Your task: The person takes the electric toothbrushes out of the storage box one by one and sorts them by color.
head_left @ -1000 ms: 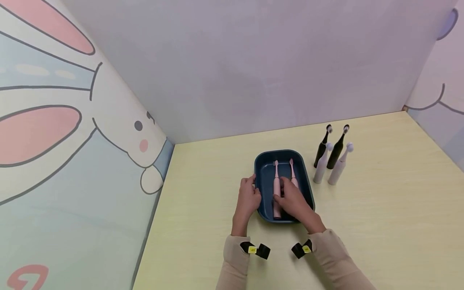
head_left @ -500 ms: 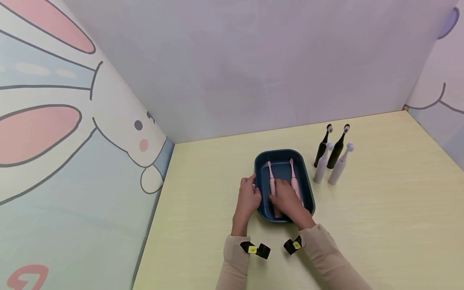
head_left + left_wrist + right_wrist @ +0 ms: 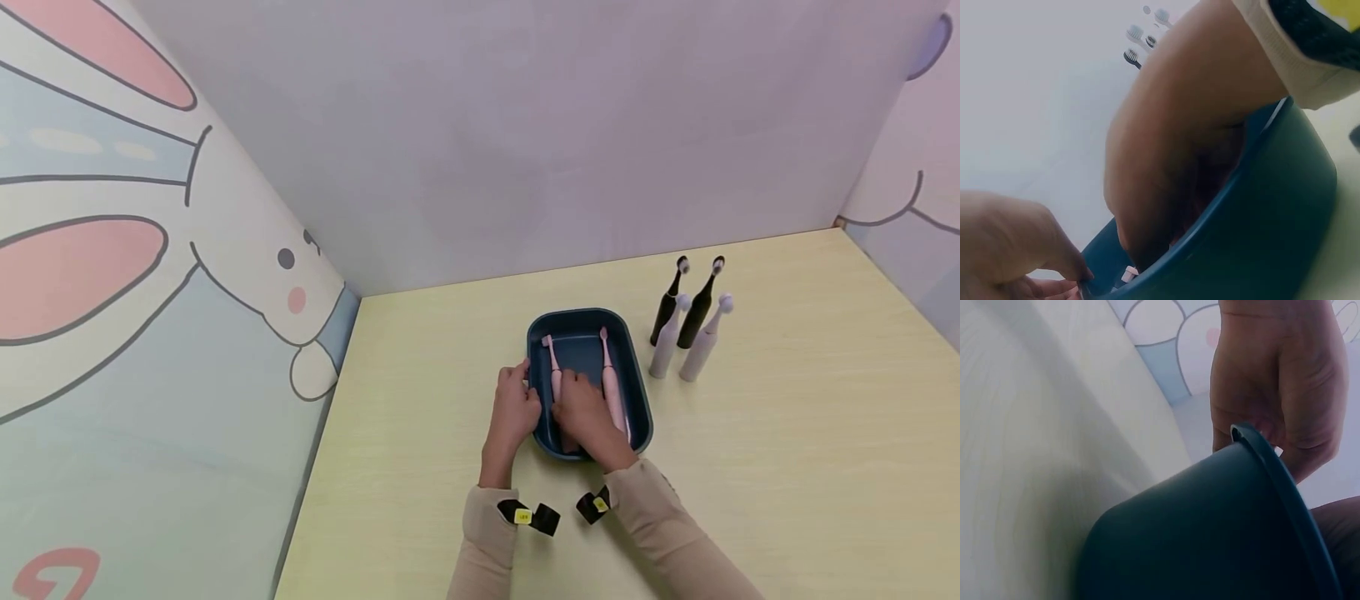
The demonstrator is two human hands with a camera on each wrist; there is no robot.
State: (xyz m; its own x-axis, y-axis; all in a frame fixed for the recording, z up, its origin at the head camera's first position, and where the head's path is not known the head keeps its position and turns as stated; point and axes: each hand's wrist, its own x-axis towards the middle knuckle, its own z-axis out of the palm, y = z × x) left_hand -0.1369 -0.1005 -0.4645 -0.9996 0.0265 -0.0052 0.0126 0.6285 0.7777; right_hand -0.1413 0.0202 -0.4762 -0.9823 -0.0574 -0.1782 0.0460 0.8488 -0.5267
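Observation:
A dark blue plastic bin (image 3: 577, 313) with rounded corners sits on the table. My left hand (image 3: 515, 408) pinches its left rim, thumb and fingers on either side of the edge in the left wrist view. Inside, my right hand (image 3: 588, 410) reaches down and grips the handle of a pink electric toothbrush (image 3: 555, 362) along the left wall; only its head and upper part show, the rest being under the hand. A second pink electric toothbrush (image 3: 611, 387) lies along the right side of the bin, brush head toward the far end.
Right of the bin stand two black electric toothbrushes, one (image 3: 697, 312) farther right, and in front of them two white ones, including a white electric toothbrush (image 3: 701, 350). All are upright on the pale wooden table (image 3: 435, 358). Walls (image 3: 480, 167) border the table's back and sides.
My right hand has moved left inside the bin, carrying the pink toothbrush from the middle toward the left wall. My left hand has stayed on the rim.

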